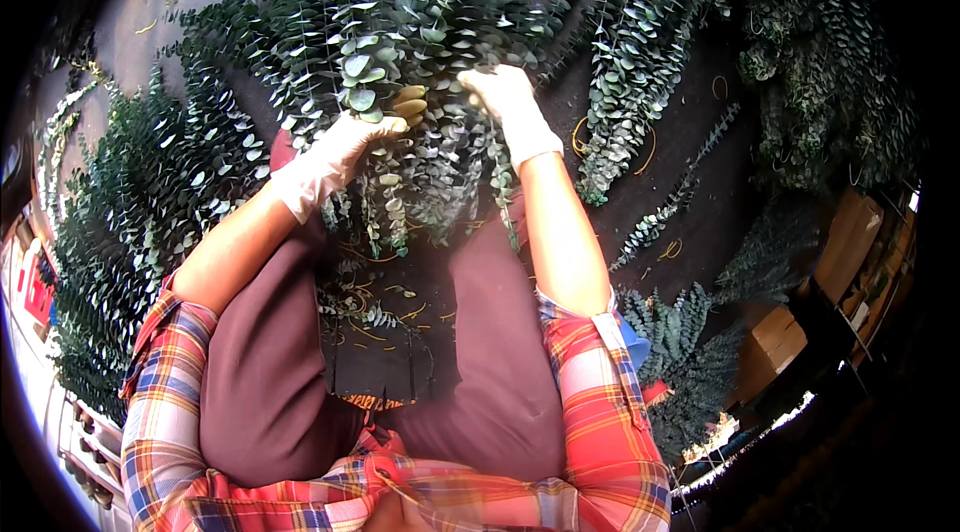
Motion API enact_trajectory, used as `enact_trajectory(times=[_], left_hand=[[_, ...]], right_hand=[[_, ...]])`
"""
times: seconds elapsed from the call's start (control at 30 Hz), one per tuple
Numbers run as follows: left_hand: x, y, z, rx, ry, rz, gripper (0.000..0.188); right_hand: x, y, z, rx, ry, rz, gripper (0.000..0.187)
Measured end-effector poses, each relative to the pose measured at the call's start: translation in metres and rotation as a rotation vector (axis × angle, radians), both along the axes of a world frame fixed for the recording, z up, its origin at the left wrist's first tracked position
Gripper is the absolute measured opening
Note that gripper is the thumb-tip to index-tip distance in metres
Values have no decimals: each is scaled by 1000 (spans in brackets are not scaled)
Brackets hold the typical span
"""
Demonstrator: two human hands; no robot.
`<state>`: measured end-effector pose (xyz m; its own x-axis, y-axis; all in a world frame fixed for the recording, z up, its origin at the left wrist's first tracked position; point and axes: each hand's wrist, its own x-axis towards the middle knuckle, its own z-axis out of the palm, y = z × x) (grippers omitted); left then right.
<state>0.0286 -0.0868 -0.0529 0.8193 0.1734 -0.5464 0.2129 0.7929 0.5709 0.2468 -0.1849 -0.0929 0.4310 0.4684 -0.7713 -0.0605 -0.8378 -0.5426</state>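
Observation:
I sit with a thick bundle of eucalyptus branches (430,17) spread out in front of my knees, its round grey-green leaves hanging down between my legs. My left hand (350,144), in a pale glove with soiled yellowish fingertips, is wrapped round the bundle's lower left part. At the bundle's right side, my right hand (505,104), also in a pale glove, has its fingers curled in on the branches. Leaves partly hide the fingertips of both hands, and the stems inside the grip do not show.
Large eucalyptus piles lie at the left (150,192) and far right (830,82). A separate bunch (640,62) rests right of my hands, near a loose sprig (680,192). Yellow bands and leaf scraps litter the dark ground (375,357). Cardboard boxes (780,340) stand at lower right.

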Motion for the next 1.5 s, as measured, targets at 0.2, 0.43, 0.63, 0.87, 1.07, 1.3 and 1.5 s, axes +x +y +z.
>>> enact_trajectory(times=[0.2,0.43,0.63,0.87,1.07,1.3,1.5], left_hand=[[-6,3,6,-53,73,76,62],[-2,8,15,42,101,99,63],[-1,11,16,-86,103,46,61],[6,10,26,-176,80,29,57],[7,7,22,-232,220,32,42],[4,9,1,-15,256,11,39],[13,13,40,14,182,-18,36]], right_hand=[[11,-50,47,413,239,-447,16],[6,-53,35,353,99,-257,38],[-29,12,50,185,-113,-25,62],[-34,22,50,11,-190,78,64],[-52,-3,37,322,119,-255,36],[-52,-5,71,531,289,-363,31],[-17,-1,118,630,673,-246,35]])
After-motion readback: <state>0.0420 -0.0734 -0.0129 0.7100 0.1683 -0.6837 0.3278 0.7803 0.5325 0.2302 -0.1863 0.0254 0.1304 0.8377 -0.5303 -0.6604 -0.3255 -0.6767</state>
